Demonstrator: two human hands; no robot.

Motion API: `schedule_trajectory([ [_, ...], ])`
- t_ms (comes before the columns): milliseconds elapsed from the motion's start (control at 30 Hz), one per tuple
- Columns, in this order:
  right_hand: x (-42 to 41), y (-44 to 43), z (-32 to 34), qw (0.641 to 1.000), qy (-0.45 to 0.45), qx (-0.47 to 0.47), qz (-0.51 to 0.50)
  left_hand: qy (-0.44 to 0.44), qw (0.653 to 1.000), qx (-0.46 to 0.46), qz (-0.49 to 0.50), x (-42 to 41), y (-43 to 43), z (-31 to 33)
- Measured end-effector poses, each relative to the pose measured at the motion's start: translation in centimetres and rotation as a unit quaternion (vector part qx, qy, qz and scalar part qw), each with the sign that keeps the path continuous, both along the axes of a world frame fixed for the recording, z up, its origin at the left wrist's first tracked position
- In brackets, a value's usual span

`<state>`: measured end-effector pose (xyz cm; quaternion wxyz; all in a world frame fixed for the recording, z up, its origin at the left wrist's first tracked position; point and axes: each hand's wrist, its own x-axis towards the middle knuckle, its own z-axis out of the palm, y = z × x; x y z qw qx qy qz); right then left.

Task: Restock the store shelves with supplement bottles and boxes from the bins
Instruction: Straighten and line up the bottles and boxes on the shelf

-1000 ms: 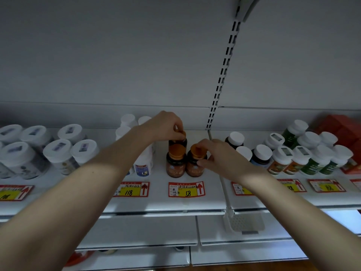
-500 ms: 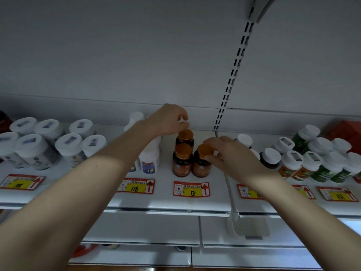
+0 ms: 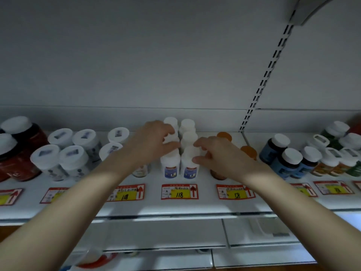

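Where the two hands meet at the middle of the shelf (image 3: 205, 205), we find the white bottles (image 3: 188, 136) standing upright in two columns that run from near the front edge toward the back wall. The left hand (image 3: 154, 141) curls its fingers and thumb round the left cap (image 3: 172, 138), a white cap in the left column; we cannot tell which bottle it belongs to. The right hand (image 3: 216, 155) pinches the top of the front bottle (image 3: 190, 168) of the right column between thumb and fingertips. Just right of that hand stand orange-capped bottles (image 3: 249, 151), partly hidden by it. A price tag (image 3: 179, 191) marked 118 lies at the front edge, below the white bottles.
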<state>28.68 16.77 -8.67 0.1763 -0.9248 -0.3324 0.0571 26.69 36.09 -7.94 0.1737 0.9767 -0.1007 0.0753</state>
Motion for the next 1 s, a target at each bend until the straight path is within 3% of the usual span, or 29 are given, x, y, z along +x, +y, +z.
schedule_trajectory([
  [200, -0.5, 2.0, -0.4, 0.998, 0.036, -0.014, -0.053, 0.066, 0.996, 0.048, -0.03, -1.1, 0.5, -2.6],
  [1000, 0.0, 2.0, -1.3, 0.998, 0.018, -0.015, -0.052, 0.05, 0.998, 0.028, -0.031, -1.4, 0.3, -3.0],
])
